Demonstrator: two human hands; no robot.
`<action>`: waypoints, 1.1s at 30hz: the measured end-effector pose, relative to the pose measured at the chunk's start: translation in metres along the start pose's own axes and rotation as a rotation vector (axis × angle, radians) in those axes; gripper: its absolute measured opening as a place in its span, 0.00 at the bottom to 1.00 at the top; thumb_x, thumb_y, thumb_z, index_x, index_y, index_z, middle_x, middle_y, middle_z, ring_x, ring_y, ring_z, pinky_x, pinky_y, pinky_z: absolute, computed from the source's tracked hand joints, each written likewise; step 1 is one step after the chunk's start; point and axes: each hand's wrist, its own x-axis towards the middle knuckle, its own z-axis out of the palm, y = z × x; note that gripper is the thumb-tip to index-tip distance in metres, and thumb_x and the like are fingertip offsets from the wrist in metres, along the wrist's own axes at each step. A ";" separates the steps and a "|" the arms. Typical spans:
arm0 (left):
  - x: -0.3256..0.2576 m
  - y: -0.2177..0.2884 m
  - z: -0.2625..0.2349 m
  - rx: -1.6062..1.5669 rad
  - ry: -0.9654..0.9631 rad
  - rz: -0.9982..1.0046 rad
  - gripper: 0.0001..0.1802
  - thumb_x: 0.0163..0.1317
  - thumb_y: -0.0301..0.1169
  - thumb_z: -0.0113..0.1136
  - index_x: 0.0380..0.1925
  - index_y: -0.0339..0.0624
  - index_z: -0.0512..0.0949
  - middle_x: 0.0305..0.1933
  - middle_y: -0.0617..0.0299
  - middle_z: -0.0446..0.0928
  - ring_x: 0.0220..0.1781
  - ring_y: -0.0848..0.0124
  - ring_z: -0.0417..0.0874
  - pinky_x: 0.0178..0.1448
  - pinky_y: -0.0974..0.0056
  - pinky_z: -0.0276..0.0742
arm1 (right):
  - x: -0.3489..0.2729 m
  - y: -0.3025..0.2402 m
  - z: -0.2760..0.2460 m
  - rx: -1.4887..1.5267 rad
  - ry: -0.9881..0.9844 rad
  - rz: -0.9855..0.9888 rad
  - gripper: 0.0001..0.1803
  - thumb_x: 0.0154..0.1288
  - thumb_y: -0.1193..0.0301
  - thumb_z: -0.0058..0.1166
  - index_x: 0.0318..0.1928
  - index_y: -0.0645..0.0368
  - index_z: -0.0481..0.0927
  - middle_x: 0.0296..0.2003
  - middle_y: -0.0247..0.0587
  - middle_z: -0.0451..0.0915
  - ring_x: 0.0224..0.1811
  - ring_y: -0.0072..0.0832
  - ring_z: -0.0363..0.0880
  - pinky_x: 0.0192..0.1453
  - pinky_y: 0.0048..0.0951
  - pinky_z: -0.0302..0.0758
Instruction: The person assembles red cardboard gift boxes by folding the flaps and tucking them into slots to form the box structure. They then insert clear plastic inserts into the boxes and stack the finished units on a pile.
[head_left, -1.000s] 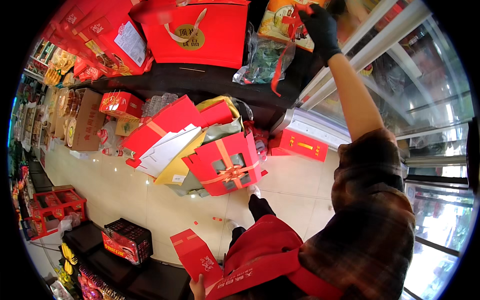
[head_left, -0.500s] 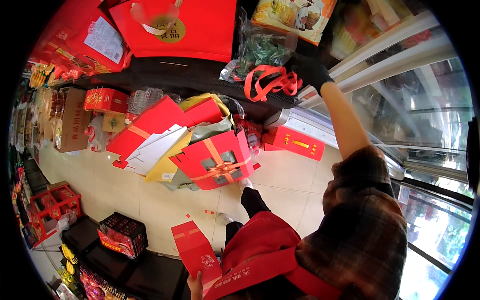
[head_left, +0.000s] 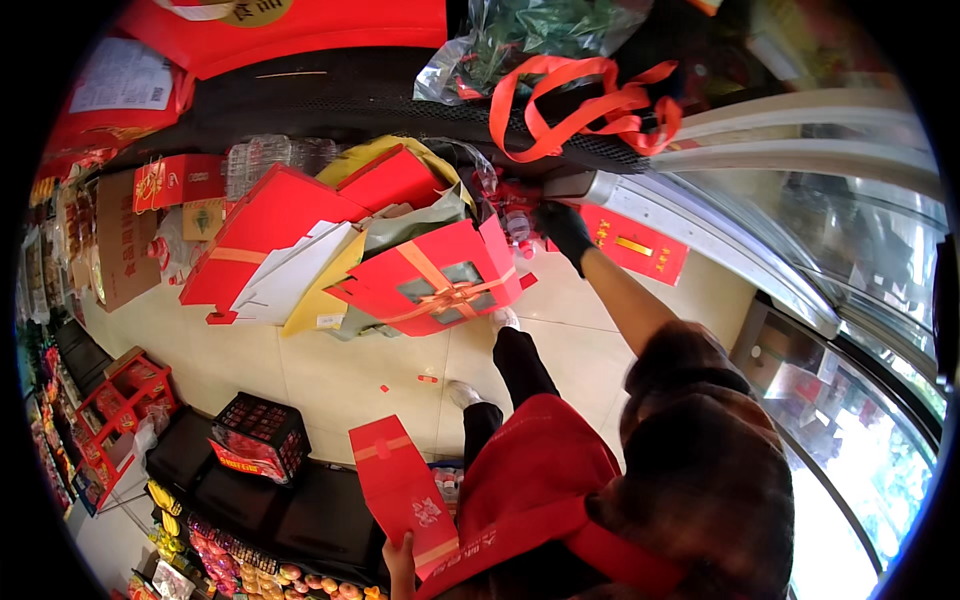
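Note:
At the lower middle, my left hand is closed on the edge of a long red gift box with an orange ribbon band. My right hand, in a black glove, reaches down below the dark shelf. It is beside a clear plastic bottle and a flat red box on the floor. The dark glove hides how its fingers are set. Left of it leans a red box with an orange bow and a clear window, against other flattened red cartons.
Loose red ribbon hangs over the dark shelf edge, near a clear bag of green leaves. A glass sliding door stands at right. A black crate sits on a dark counter at lower left.
My right hand has come down from the shelf top by the ribbon to the floor-level boxes. The view has shifted; my left hand still holds the red gift box.

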 end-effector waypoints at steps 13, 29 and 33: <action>0.010 0.017 0.001 0.478 -0.005 -0.170 0.16 0.59 0.36 0.59 0.42 0.36 0.75 0.37 0.59 0.77 0.39 0.69 0.76 0.43 0.64 0.72 | 0.230 0.081 0.156 -0.073 0.499 0.121 0.17 0.59 0.56 0.46 0.39 0.55 0.77 0.35 0.51 0.79 0.38 0.46 0.77 0.41 0.43 0.72; 0.017 0.187 -0.004 0.326 0.118 0.763 0.25 0.55 0.18 0.51 0.56 0.34 0.65 0.49 0.49 0.73 0.51 0.61 0.75 0.54 0.65 0.69 | -0.216 -0.100 -0.028 1.407 -0.164 -0.050 0.05 0.62 0.80 0.50 0.39 0.61 0.75 0.34 0.35 0.77 0.39 0.23 0.76 0.46 0.24 0.75; -0.002 0.233 -0.022 0.318 -0.046 0.829 0.13 0.54 0.17 0.48 0.37 0.35 0.80 0.41 0.50 0.76 0.46 0.62 0.78 0.49 0.65 0.71 | -0.310 -0.195 -0.024 1.424 -0.463 -0.272 0.12 0.54 0.86 0.51 0.39 0.60 0.76 0.37 0.34 0.76 0.45 0.24 0.74 0.49 0.26 0.73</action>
